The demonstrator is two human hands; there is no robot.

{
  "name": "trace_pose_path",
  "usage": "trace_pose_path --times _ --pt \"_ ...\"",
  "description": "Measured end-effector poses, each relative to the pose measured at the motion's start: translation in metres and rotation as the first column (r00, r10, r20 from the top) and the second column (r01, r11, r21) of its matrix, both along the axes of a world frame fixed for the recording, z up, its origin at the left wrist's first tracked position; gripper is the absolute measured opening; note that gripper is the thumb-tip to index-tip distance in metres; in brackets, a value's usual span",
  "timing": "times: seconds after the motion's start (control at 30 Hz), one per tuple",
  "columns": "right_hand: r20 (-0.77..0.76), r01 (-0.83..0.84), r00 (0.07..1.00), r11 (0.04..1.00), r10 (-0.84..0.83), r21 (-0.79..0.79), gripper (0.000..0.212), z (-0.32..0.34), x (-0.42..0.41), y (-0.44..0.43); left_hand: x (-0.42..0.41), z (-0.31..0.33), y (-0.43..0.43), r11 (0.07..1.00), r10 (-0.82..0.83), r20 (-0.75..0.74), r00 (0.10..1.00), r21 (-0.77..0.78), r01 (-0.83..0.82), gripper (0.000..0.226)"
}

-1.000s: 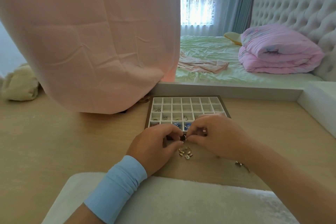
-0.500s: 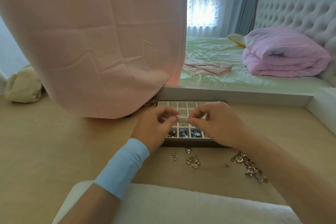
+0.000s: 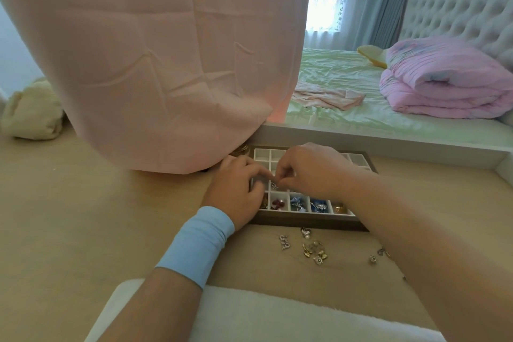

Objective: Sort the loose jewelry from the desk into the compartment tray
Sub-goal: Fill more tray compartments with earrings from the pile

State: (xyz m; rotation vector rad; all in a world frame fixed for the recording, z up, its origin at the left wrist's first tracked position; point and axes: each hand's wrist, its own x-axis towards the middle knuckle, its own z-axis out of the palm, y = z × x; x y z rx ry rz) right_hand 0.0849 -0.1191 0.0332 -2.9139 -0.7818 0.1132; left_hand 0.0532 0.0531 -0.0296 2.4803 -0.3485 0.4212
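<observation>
Silver charm [image 3: 274, 185] looks light, slippery; take its edge. Both left grip [image 3: 236, 191] and right grip [image 3: 308, 172] pinch it over tray [image 3: 305, 223].

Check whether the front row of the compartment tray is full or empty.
Full where visible: the front-row cells of the compartment tray hold red, blue and gold jewelry.

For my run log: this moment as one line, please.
left hand, right hand: pinch small silver piece | where: above compartment tray | loose jewelry: lies on desk
</observation>
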Motion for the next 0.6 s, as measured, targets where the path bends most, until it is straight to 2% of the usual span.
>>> trace_pose_path --times 0.13,0.27,0.5,0.6 --pt "0.03 -0.004 1.0 0.995 0.007 -0.101 0.014 0.001 0.002 0.009 0.001 -0.002 0.004 1.0 0.006 0.011 1.0 0.029 -0.006 0.023" --pt "0.011 0.026 1.0 0.987 -0.025 -0.158 0.016 0.001 0.004 0.014 0.0 -0.003 0.006 1.0 0.015 0.021 1.0 -0.007 -0.015 0.021" --pt "0.005 0.03 1.0 0.988 -0.03 -0.155 0.019 -0.001 0.006 0.018 -0.002 -0.001 0.002 0.999 -0.005 0.029 1.0 0.04 0.004 0.021" --pt "-0.008 0.032 0.999 0.996 -0.033 -0.082 0.015 0.007 -0.001 0.008 -0.004 0.001 0.0 0.998 -0.02 0.042 0.999 0.055 0.018 0.022"
